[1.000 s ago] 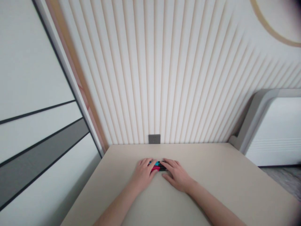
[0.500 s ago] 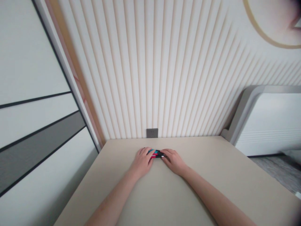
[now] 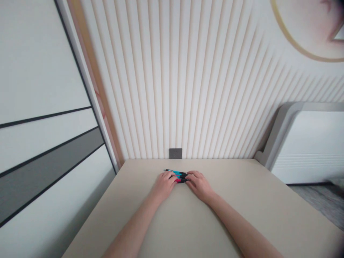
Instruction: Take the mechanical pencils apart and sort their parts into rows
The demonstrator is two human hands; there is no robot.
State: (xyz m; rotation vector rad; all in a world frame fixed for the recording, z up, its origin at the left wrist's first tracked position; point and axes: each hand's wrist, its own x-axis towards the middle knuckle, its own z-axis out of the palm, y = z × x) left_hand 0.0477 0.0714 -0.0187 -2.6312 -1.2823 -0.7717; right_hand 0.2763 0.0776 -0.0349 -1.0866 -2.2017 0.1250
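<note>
Several pens lie side by side on the beige tabletop (image 3: 182,222), towards its far edge. The blue pen (image 3: 175,172) is farthest back, its thin tip sticking out to the left past my fingers. Nearest to me is a red and black pen (image 3: 178,181). My left hand (image 3: 164,185) has its fingers curled over the left ends of the nearer pens and hides them. Across from it, my right hand (image 3: 199,184) closes its fingers on the right, black ends of the bundle. Between the two hands the middle of the pens shows.
Behind the table rises a ribbed white wall with a dark socket (image 3: 175,153) just above the far edge. A white cabinet (image 3: 40,79) with dark strips stands on the left. To the right is a white and grey headboard (image 3: 309,143).
My left hand has shifted off the farthest pen, so the blue pen and its tip now show behind the fingers. My right hand remains at the right ends. The view has tilted slightly.
</note>
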